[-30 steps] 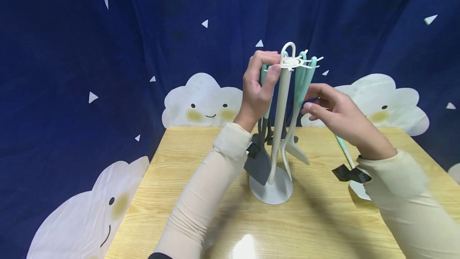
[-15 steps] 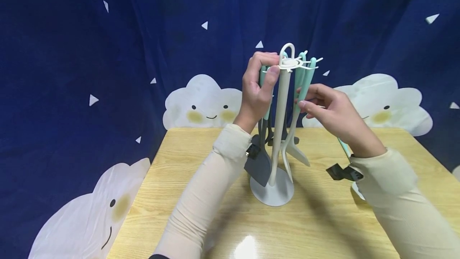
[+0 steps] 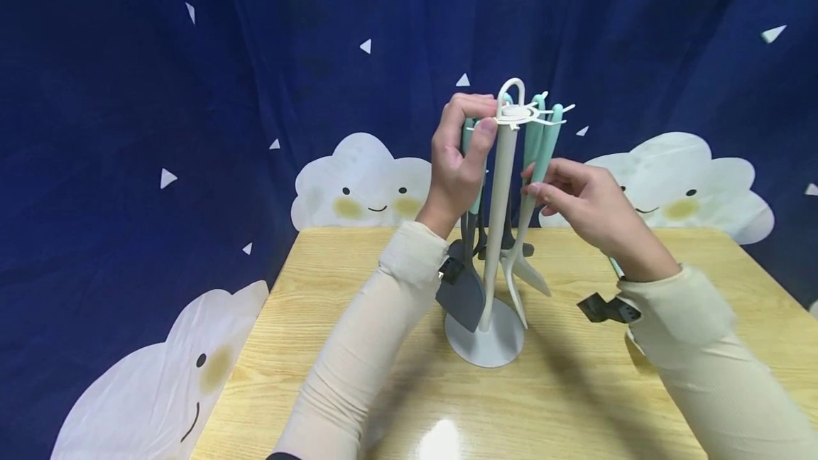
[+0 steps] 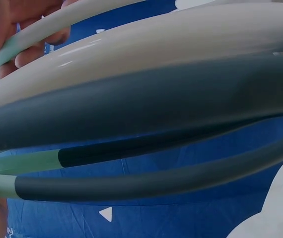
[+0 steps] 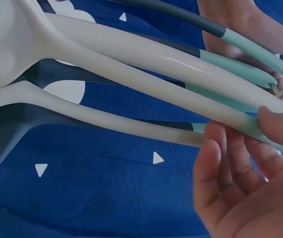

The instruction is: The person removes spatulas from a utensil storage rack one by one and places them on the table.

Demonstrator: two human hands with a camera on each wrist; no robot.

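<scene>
Across the background, a blue curtain (image 3: 192, 91) with printed clouds and triangles. Below it, a wooden table (image 3: 345, 268). On the table, right of centre, the utensil stand (image 3: 501, 190), upright on its round base and ringed by hanging utensils. Toward the stand's 1 o'clock, the pale utensil (image 3: 524, 222), mint handle uppermost. At 3 o'clock, the right hand (image 3: 584, 201), pinching that handle between thumb and fingers. At 11 o'clock, the left hand (image 3: 459, 162), curled about the stand's top.

Step in hand, as judged: handling of the pale utensil at its hook, the left hand steadying; hanging or removal cannot be told apart. The next move would call for a still stand and a handle end aligned with its hook.

At 7 o'clock, the dark spatula (image 3: 463, 297). Close behind the pinched handle, a second mint handle (image 3: 532, 144), crowding the fingers. At 4 o'clock, a mint sliver (image 3: 615, 266), its remainder hidden by the right forearm. At 12 o'clock, the hook ring (image 3: 520, 113), engagement too small to confirm.
</scene>
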